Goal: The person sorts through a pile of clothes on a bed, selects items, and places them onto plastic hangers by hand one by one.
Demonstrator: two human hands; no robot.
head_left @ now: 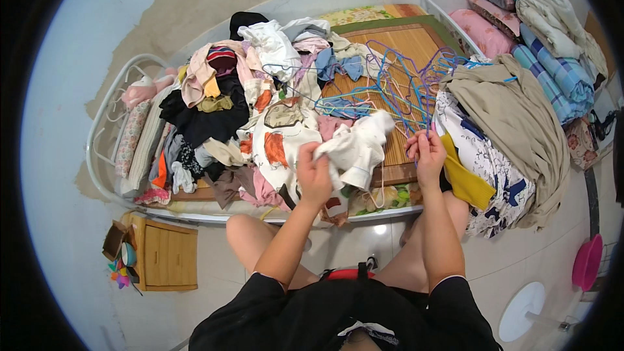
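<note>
My left hand (pixel 313 177) is closed on the edge of a white garment (pixel 361 147), which hangs bunched to the right of it above the bed's front edge. Purple plastic shows between the fingers of my right hand (pixel 427 153); they are closed on a clothes hanger (pixel 427 105) whose frame reaches up into a tangle of hangers. More blue hangers (pixel 344 106) lie just beyond the garment. Below my left hand spreads a white cloth with orange patches (pixel 275 148). A mustard-yellow piece of clothing (pixel 465 175) lies right of my right hand.
A big heap of mixed clothes (pixel 208 110) covers the bed's left half. Beige and patterned clothes (pixel 513 110) are piled at the right, near folded bedding (pixel 552 71). A white rail (pixel 97 136) bounds the bed. A wooden cabinet (pixel 168 257) stands front left, a pink basin (pixel 587 263) far right.
</note>
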